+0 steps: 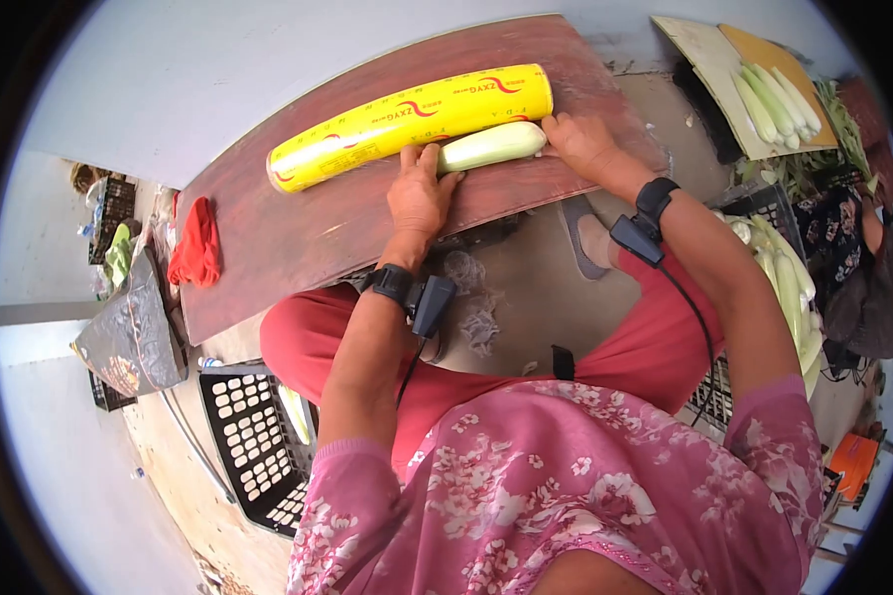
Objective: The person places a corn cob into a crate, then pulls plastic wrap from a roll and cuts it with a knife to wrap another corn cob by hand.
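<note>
A pale green zucchini lies on a dark red board, along the near side of a long yellow roll of cling film. My left hand is closed on the zucchini's left end, thumb on the near side and fingertips against the roll. At the other end, my right hand has its fingers curled in and pressed to the tip. Whether a thin sheet of film lies between fingers and zucchini cannot be made out.
A red cloth lies at the board's left end. A black crate stands by my left leg. More pale zucchini fill a crate at my right, and others lie on a board at upper right. A wall borders the far side.
</note>
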{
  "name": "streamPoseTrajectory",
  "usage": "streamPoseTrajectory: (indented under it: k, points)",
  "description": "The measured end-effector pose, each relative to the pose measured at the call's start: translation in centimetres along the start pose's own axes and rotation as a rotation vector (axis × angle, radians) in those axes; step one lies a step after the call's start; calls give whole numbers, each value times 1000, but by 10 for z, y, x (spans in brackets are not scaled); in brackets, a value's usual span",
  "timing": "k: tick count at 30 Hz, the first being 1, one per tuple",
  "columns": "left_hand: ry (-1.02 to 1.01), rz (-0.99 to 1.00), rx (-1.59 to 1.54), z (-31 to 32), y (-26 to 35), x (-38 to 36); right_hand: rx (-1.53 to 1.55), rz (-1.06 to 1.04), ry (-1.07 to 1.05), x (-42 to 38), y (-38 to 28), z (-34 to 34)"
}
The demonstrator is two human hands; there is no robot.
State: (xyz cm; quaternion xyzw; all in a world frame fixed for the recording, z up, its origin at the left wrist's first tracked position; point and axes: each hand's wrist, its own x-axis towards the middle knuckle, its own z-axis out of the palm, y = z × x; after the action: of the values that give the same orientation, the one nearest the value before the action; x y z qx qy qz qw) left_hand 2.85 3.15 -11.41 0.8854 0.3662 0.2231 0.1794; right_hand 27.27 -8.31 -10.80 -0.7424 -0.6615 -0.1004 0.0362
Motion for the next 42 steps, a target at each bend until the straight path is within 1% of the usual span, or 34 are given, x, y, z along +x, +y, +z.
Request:
streamPoseTrajectory:
  k: [2,5,8,11,14,15,16,17,20,23,26,29,32,35,38,42]
  points:
    - [-30,-19,3,-2,1,2,-38,49,-39,-3,8,4]
    - [-24,-11,9,-2,0,0,-13,222,-84,-6,23,-11]
    - [16,21,13,4,-3,1,109,225,44,-7,31,-28]
    - [5,25,26,3,-4,2,450,9,239,-13,11,-51]
    - [-25,8,50,1,-2,2,378,-269,315,-11,-9,-38]
    - [-46,-7,58,-2,0,3,303,-260,313,-12,-16,-33]
    - [-68,-22,67,-3,1,3,230,-250,311,-14,-23,-27]
    - [-44,8,69,-2,0,3,156,-239,309,-15,-28,-23]
    - [3,72,69,2,-6,4,56,-186,270,-10,-30,-13]
    - [9,88,68,1,-8,3,154,-29,132,-9,-29,-6]
    - [18,103,72,1,-9,4,189,-46,90,-6,-22,-4]
    - [-2,98,93,-2,-6,5,319,35,-26,-3,-21,-21]
    - [-26,101,120,-3,-5,7,491,-93,102,3,-7,3]
    - [-50,123,141,-4,-9,9,583,-120,66,7,-3,-3]
    - [-96,124,157,-9,-11,9,638,-61,-26,10,-4,-16]
    - [-129,131,141,-11,-14,10,719,-14,-84,9,-4,-23]
